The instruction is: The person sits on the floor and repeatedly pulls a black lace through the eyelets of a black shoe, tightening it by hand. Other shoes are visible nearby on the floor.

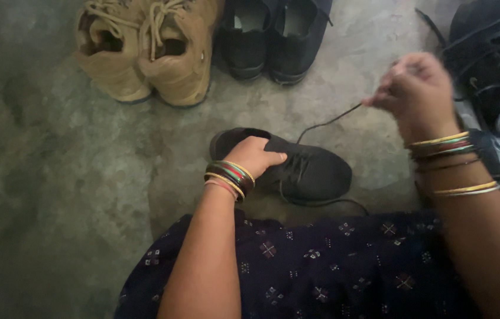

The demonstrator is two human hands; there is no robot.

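**Lace pulled taut over a black shoe on the floor**

A black shoe [288, 165] lies on its side on the grey concrete floor [55, 177], just in front of the person's lap, its opening toward the left and its toe toward the right. The left hand [256, 155] rests on top of the shoe near the opening, fingers curled down over the tongue, holding it in place. The right hand [415, 88] is raised above and to the right of the shoe, well apart from it, with fingertips pinched closed on the end of a dark shoelace [330, 122]. The lace runs in a nearly straight line from that pinch down to the eyelets; another loop of lace trails on the floor below the shoe. Both wrists carry stacked coloured bangles [230, 177].

Farther back, a pair of tan lace-up boots [149, 53] stands beside a pair of black shoes [270, 35], touching side by side. More dark footwear with loose laces [492, 65] lies at the right edge. A dark patterned garment [321, 266] covers the person's lap.
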